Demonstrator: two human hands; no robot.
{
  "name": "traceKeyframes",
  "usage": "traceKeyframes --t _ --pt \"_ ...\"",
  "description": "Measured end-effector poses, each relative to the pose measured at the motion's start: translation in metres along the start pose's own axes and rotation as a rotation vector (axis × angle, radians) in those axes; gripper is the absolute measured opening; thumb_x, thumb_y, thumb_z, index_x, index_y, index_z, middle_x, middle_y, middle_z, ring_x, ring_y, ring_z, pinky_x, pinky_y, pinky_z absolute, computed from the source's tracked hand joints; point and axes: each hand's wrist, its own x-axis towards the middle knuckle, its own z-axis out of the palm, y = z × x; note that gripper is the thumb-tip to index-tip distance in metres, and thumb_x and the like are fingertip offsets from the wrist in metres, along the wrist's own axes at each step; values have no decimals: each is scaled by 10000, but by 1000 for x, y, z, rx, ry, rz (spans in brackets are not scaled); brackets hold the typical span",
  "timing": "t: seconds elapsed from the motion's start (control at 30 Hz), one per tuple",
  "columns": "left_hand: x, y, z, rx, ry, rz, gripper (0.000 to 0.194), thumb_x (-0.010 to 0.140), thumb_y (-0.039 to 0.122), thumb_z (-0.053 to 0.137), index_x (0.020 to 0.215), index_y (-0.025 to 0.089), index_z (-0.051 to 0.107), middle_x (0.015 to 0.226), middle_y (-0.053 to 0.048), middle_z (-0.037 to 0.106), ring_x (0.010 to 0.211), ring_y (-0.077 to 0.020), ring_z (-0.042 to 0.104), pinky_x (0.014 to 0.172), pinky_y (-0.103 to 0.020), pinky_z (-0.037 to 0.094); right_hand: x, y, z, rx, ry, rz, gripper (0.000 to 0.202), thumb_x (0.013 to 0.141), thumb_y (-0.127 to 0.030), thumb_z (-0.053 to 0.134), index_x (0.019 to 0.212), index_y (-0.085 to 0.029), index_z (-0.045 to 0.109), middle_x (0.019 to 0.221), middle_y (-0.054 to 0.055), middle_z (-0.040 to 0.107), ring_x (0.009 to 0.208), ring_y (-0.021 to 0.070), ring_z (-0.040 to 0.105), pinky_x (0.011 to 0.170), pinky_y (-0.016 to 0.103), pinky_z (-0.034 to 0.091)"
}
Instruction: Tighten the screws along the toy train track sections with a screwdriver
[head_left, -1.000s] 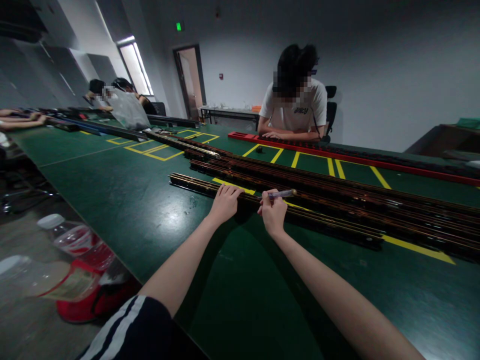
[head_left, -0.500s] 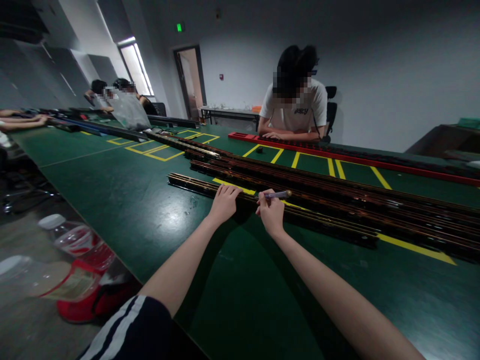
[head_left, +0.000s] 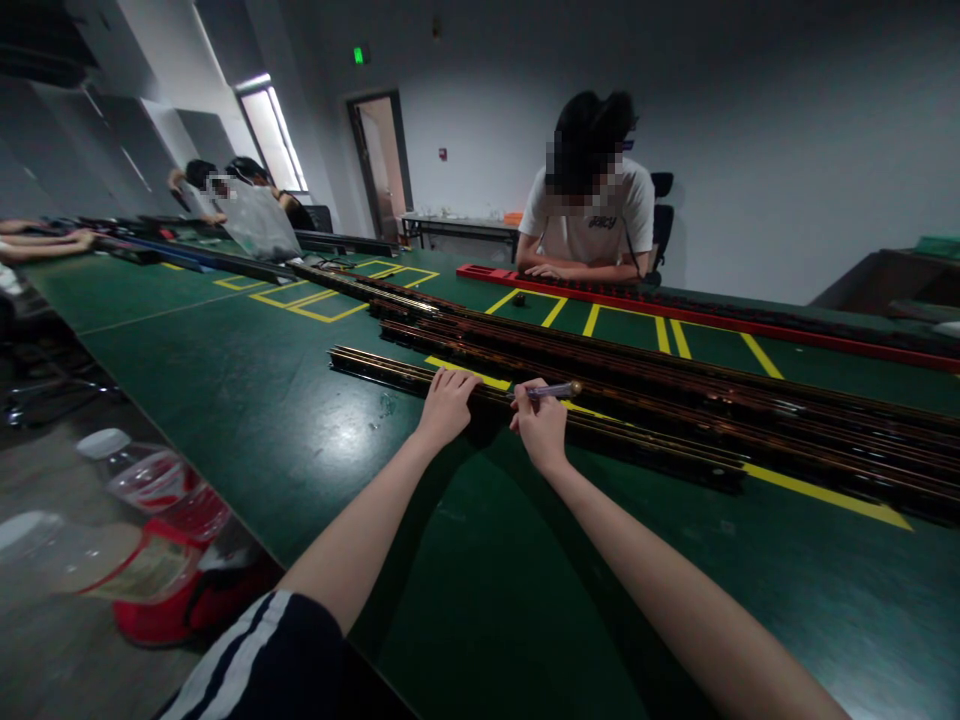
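A long dark rail with gold edges lies slantwise on the green table. My left hand rests on it left of its middle, fingers bent over and gripping the rail. Just to the right, my right hand is closed round a pen-like tool, whose thin tip points left over the rail. Whether the tip touches the rail is too small to tell. Behind this rail lie several more long dark rails, side by side.
A red rail lies at the far edge, before a seated person in a white shirt. Yellow tape marks the table. Other people and a plastic bag are far left. Bottles stand below the table's left edge.
The near rail has shifted slightly to the left, with my left hand on it. My right hand has moved very slightly left, still holding the pen-like tool.
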Motion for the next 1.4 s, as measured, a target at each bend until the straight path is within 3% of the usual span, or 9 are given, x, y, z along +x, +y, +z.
traceKeyframes --t 0.3,0.73,1.4 --pt "0 -7 5 -41 0 14 493 738 -8 363 1113 194 610 1089 -58 643 1089 -221 516 1088 -405 336 0 1 -1 -17 -4 1 291 879 -453 435 734 -207 493 575 -17 584 389 128 561 414 223 417" --pt "1 -2 -4 -27 -85 2 357 806 245 522 1147 166 590 1130 -82 621 1090 -260 499 1072 -412 334 1 5 1 -2 7 -4 282 881 -450 449 733 -212 490 529 -30 567 374 139 554 433 238 420" --pt "0 -5 0 -7 -60 23 320 818 256 559 1127 176 587 1131 -81 626 1099 -262 506 1059 -415 349 1 3 1 -17 6 -16 283 887 -441 441 732 -209 490 562 -25 577 381 129 557 428 229 422"
